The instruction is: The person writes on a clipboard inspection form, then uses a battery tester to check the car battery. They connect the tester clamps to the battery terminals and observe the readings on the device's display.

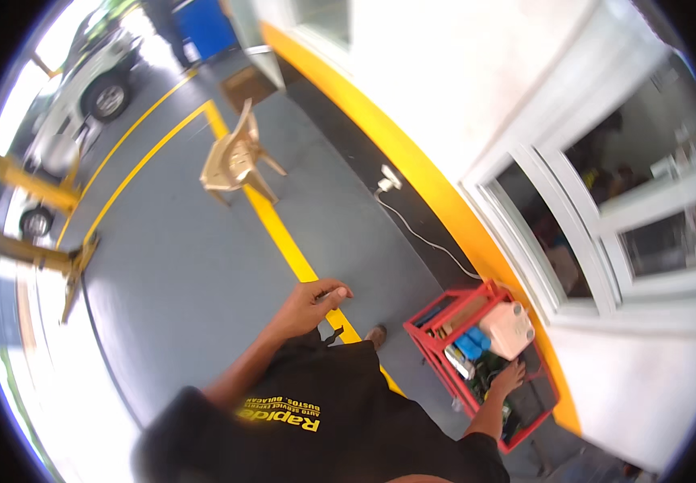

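My left hand point(309, 307) is held out in front of my dark shirt, above the yellow floor line. Its fingers are curled toward the thumb, and whatever they may hold is too small to make out. Off to the right, my right hand point(510, 377) reaches into a red metal tool cart point(438, 372). It hangs over dark items in the cart, just below a pale pink box-like container point(507, 330); its fingertips are partly hidden. Beside that container lie a blue object point(472, 343) and a whitish piece point(459, 362).
A beige plastic chair point(239, 158) stands ahead on the grey floor. The white wall with a yellow band point(412, 173) and a window point(557, 233) runs along the right. A white cord point(424, 239) hangs from a socket. Yellow lift posts point(34, 189) and vehicles point(109, 97) are at left.
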Motion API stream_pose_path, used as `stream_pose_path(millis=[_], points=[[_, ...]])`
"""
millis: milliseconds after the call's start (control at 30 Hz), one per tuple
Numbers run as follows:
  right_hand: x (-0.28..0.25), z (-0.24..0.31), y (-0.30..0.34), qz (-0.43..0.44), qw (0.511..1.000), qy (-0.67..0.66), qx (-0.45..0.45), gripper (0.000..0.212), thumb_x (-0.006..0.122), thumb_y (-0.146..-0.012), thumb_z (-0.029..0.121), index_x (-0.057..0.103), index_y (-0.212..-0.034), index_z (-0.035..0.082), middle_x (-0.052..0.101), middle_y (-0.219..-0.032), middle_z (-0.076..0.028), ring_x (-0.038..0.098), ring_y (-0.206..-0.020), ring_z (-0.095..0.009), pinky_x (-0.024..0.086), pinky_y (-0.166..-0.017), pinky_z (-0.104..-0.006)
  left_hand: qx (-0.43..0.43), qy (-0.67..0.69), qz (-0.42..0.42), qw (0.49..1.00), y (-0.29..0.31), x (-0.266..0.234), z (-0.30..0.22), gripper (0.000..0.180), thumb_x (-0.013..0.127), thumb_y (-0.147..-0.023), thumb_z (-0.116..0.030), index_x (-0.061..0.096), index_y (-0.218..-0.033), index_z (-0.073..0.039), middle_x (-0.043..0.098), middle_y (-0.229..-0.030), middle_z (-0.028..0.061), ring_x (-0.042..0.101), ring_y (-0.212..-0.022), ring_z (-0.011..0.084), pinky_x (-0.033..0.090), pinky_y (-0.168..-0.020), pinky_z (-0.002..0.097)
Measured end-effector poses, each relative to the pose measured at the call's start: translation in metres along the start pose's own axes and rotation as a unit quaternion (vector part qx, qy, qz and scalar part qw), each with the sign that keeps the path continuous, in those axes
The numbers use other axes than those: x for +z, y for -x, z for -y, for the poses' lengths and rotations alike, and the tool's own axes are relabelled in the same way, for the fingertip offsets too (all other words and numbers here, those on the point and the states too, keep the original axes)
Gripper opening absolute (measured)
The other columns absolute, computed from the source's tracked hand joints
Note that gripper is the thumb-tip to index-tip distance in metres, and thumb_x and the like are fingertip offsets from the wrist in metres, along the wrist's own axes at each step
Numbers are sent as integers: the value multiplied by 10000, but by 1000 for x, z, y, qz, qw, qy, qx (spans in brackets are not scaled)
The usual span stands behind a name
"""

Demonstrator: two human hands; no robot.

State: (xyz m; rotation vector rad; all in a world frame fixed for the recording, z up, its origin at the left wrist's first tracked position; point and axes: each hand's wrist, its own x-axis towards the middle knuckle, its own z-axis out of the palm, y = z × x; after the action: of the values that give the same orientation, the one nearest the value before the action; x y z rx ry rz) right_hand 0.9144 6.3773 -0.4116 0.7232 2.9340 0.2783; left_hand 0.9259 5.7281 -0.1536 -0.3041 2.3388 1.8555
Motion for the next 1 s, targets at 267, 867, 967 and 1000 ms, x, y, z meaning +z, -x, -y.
stream_pose_path(millis=[267,867,967,1000], points=[[-90,106,22,-126,950,95,268,292,567,-974,119,590,-1265,114,537,-1365,-121,577,-1253,-348,487,-1024,-586,-69,44,-182,980,85,-80,32,339,547,-1102,-296,709,-1108,2,625,-831,-9,560,-777,74,477,-699,270],[-216,726,474,509,485,-71,-708,701,358,-1059,662,552,-1498,151,456,-1594,-160,278,-1558,-290,204,-1250,-484,11,188,-552,812,260,-475,163,285,541,-1102,-228,713,-1036,-11,612,-812,4,541,-746,84,456,-690,247],[-264,791,500,563,459,-36,-686,744,281,-1073,678,466,-1568,155,378,-1651,-137,235,-1582,-298,157,-1274,-474,27,270,-566,778,230,-532,182,286,539,-1102,-221,709,-1035,-2,616,-823,9,542,-749,86,456,-689,251],[-275,818,511,589,460,-33,-664,745,272,-1079,670,441,-1584,149,365,-1659,-127,245,-1578,-303,157,-1276,-469,35,269,-551,789,219,-559,187,286,538,-1103,-223,709,-1046,-1,618,-833,6,542,-761,83,457,-701,249]])
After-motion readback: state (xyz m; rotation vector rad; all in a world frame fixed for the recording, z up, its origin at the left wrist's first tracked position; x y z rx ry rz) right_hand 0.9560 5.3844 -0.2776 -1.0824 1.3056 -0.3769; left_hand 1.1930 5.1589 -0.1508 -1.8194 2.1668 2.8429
